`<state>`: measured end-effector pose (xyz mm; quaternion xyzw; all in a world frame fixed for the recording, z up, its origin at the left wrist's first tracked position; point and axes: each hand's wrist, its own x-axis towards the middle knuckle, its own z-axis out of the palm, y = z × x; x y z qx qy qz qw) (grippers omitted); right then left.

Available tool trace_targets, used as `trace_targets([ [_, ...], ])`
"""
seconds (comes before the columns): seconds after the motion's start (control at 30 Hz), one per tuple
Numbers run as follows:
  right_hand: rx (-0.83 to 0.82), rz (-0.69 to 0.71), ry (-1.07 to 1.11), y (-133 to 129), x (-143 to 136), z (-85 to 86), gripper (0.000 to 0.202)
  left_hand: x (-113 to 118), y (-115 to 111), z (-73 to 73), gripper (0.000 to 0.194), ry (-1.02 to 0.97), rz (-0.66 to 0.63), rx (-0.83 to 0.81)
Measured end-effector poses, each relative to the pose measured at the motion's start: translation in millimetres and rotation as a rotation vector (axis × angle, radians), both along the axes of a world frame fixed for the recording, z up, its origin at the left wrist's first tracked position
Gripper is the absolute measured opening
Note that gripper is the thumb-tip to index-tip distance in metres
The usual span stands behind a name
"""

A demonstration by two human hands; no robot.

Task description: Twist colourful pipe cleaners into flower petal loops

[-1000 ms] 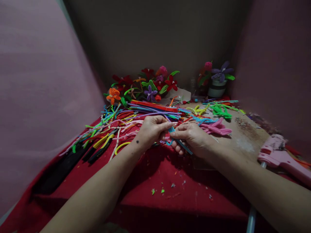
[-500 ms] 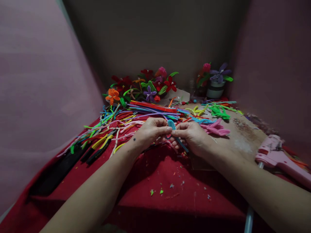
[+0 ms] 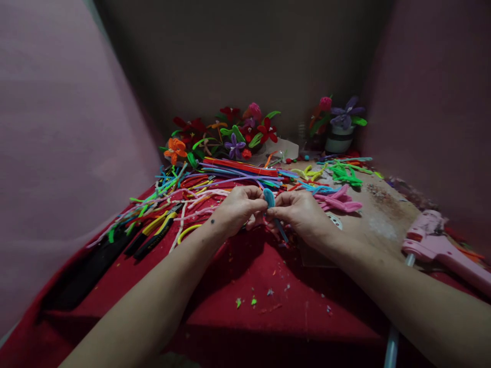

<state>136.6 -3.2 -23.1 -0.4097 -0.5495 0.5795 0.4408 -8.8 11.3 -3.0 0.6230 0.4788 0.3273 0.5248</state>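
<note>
Head view: left hand (image 3: 242, 205), right hand (image 3: 299, 209) pinching blue stem (image 3: 269, 197)
Stem step: shaping, apparently
Next bend: likely needs firmness

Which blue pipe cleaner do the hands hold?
The round-topped pipe cleaner, pinched by left hand and right hand; the other blue pipe cleaners lie beyond them.

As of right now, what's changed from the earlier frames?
The blue pipe cleaner's loop now stands upright above the fingertips; its lower end has swung left and points more steeply down. No visible release: left hand and right hand keep their grip. Yellow-black pliers and pink glue gun stayed put.
</note>
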Motion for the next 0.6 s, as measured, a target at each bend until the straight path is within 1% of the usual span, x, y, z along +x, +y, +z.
trace_targets([
  [0.07, 0.024, -0.002, -0.023, -0.8, -0.6, -0.4, 0.008, 1.5, -0.6, -0.6, 0.006, 0.021, -0.013, 0.013],
  [0.1, 0.01, 0.004, -0.019, -0.9, -0.7, -1.1, 0.008, 2.2, -1.1, -0.7, 0.005, 0.031, -0.023, 0.025],
  [0.23, -0.134, 0.029, 0.055, 1.6, -0.6, -5.7, 0.008, 4.1, -2.7, -2.3, 0.003, 0.057, -0.023, 0.045],
  [0.3, -0.18, 0.038, 0.083, 3.7, 0.5, -8.2, 0.011, 4.0, -2.4, -3.9, 0.002, 0.036, -0.011, 0.046],
  [0.37, -0.183, 0.058, 0.111, 5.5, 2.0, -9.6, 0.013, 3.5, -1.3, -5.2, 0.004, -0.025, -0.021, 0.05],
  [0.43, -0.147, 0.073, 0.134, 6.2, 3.1, -9.6, 0.013, 3.0, -0.2, -5.7, 0.006, -0.1, -0.032, 0.044],
  [0.5, -0.071, 0.042, 0.1, 5.9, 3.1, -8.3, 0.012, 3.1, 0.0, -5.1, 0.005, -0.132, -0.026, 0.019],
  [0.6, 0.136, -0.119, -0.109, 4.5, 0.8, -6.2, 0.008, 4.5, -1.4, -3.7, 0.003, -0.087, -0.003, 0.001],
])
